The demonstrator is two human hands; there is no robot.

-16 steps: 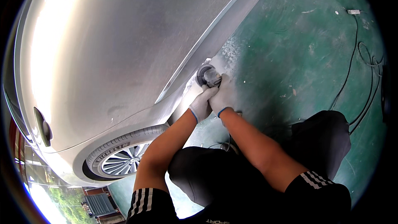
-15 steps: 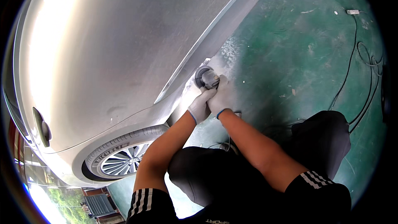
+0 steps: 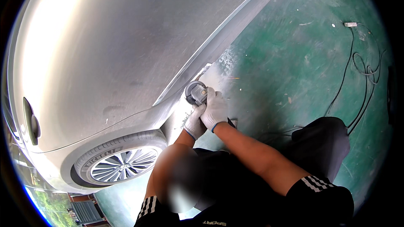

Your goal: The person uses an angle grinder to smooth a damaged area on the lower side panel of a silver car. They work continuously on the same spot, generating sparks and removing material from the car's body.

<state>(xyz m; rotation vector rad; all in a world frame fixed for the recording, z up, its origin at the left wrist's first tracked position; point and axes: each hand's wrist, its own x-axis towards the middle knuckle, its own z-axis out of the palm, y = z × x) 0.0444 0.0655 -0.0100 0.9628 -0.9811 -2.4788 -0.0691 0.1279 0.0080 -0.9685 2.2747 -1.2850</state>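
An angle grinder (image 3: 197,94) with a round grey guard rests against the lower sill of a silver car (image 3: 122,54), just ahead of the wheel arch. My right hand (image 3: 216,110), in a white knit glove, is closed around the tool's body. Close beside it, my left hand (image 3: 195,122), gloved the same way, also grips the grinder, lower on its body. Most of the tool's handle is hidden by the gloves. Bare, whitish metal (image 3: 203,71) shows on the sill by the disc, and a few orange sparks (image 3: 231,77) streak off to the right.
The car's wheel (image 3: 124,166) stands left of my forearms, with a door handle (image 3: 29,120) farther left. Black cables (image 3: 369,90) loop over the green floor (image 3: 277,59) at right, by a white power strip (image 3: 350,24). My bent knee (image 3: 322,143) is near them.
Both hands and the grinder have shifted left and nearer to me along the sill, toward the wheel. Sparks now show. The whole view has tilted slightly.
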